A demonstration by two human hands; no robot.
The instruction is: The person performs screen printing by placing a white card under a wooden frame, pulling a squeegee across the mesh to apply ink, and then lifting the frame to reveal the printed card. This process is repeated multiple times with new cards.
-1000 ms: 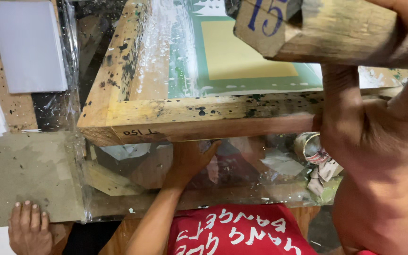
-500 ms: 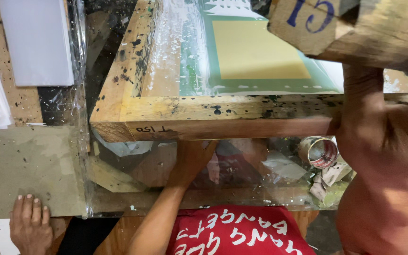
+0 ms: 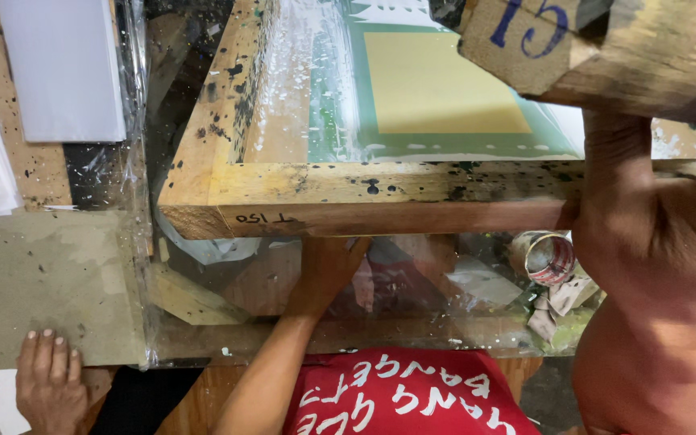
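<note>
L arm out fwd, L hand (image 3: 328, 266) partly hidden; R forearm (image 3: 630, 209) raised, grip hidden.

the numbered wooden block (image 3: 606, 48) near my face has slid to the right across the view. half a second ago it was rolled over, with its painted face upside down; now that face is upright again and sits further right than at the start. more of the yellow panel in the printing frame (image 3: 364, 193) shows beside it. the frame's near left corner now lies a little further right against the cardboard sheet (image 3: 50, 282). my right forearm (image 3: 630, 242) has drifted right with it and stands straighter along the frame's end. my view has shifted, so the tape roll (image 3: 549, 258) sits further right.
</note>
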